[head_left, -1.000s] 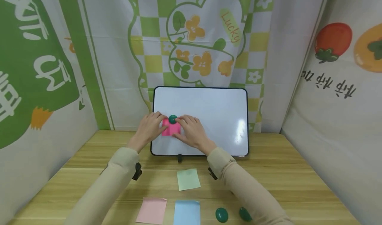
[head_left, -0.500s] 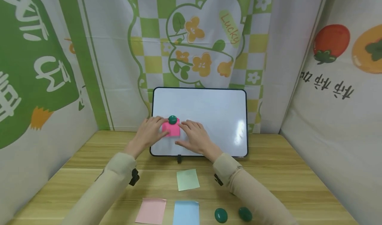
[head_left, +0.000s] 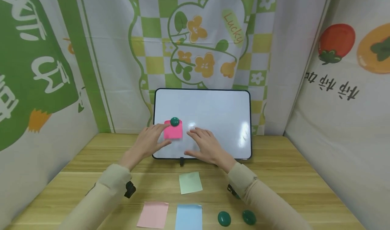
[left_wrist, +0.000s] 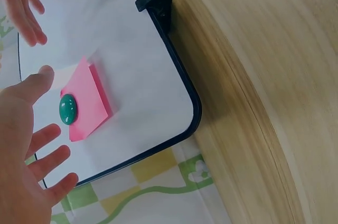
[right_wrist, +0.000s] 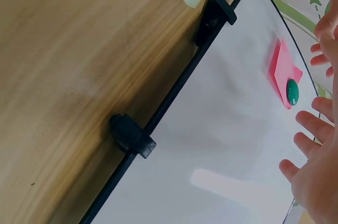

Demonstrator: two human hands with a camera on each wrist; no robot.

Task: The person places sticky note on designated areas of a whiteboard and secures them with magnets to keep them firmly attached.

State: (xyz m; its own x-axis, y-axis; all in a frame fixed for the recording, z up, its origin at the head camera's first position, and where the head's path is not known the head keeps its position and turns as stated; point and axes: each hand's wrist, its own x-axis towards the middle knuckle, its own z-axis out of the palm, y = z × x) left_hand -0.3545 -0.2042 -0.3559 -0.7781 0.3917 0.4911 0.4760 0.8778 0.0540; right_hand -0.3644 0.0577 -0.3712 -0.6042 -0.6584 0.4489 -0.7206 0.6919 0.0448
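Observation:
A bright pink sticky note (head_left: 173, 132) hangs on the left part of the whiteboard (head_left: 213, 121), under a round green magnet (head_left: 174, 121) at its top edge. My left hand (head_left: 147, 140) is spread just left of the note, holding nothing; in the left wrist view its fingers (left_wrist: 50, 161) stand apart from the magnet (left_wrist: 68, 109). To the right of the note, my right hand (head_left: 207, 145) hovers before the board with fingers extended and nothing in them. The right wrist view shows that hand (right_wrist: 317, 155) clear of the note (right_wrist: 282, 68).
On the wooden table (head_left: 274, 175) lie a light green note (head_left: 190, 182), a pale pink note (head_left: 153, 214) and a blue note (head_left: 189, 217). Two green magnets (head_left: 224, 218) sit at the front right. Black clips (right_wrist: 132, 135) support the board's lower edge. Printed curtains surround the table.
Both hands have drawn away from the pink note and magnet, the left toward the left and the right toward the right. The note and magnet have stayed on the board.

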